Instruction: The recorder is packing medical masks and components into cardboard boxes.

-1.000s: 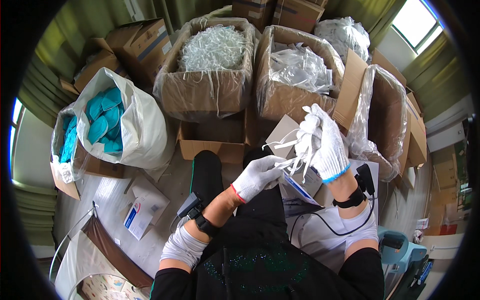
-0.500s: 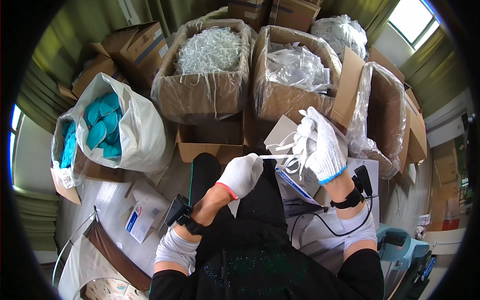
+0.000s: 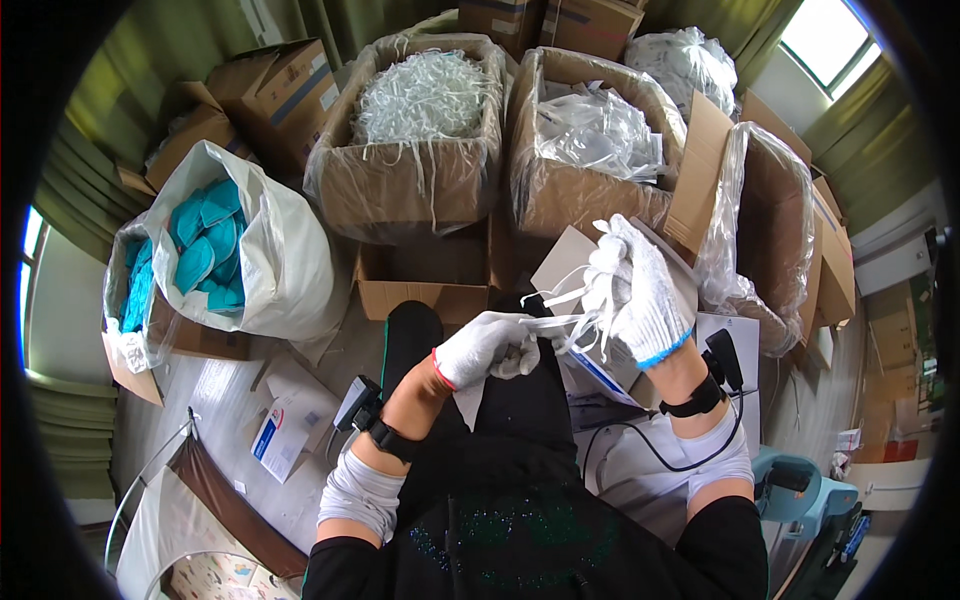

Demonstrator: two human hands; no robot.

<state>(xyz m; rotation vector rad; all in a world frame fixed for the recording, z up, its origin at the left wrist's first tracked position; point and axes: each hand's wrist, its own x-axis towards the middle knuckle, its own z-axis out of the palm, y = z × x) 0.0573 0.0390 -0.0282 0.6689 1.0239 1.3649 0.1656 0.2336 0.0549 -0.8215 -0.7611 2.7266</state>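
My right hand (image 3: pixel 640 300), in a white knit glove with a blue cuff, is closed around a bunch of thin white elastic straps (image 3: pixel 567 322). Their loose ends and loops hang out on its left side. Opposite it my left hand (image 3: pixel 487 350), gloved in white with a red cuff, has its fingers curled and its fingertips at the strap ends, which it seems to pinch. Both hands are above my lap. Beyond them, a plastic-lined carton (image 3: pixel 405 185) is heaped with similar white straps (image 3: pixel 420 98).
A white sack (image 3: pixel 290 255) at left holds teal cup-shaped pieces (image 3: pixel 205 240). Clear plastic bags (image 3: pixel 600 135) fill another lined carton (image 3: pixel 570 205). One more lined carton (image 3: pixel 775 200) stands open at right. A low brown box (image 3: pixel 425 300) lies beyond my knees, and a blue plastic seat (image 3: pixel 800 490) is at lower right.
My left hand has turned and moved slightly right, its fingers now showing at the straps. The single strap stretched taut between the hands has slackened. My right hand stays nearly in place.
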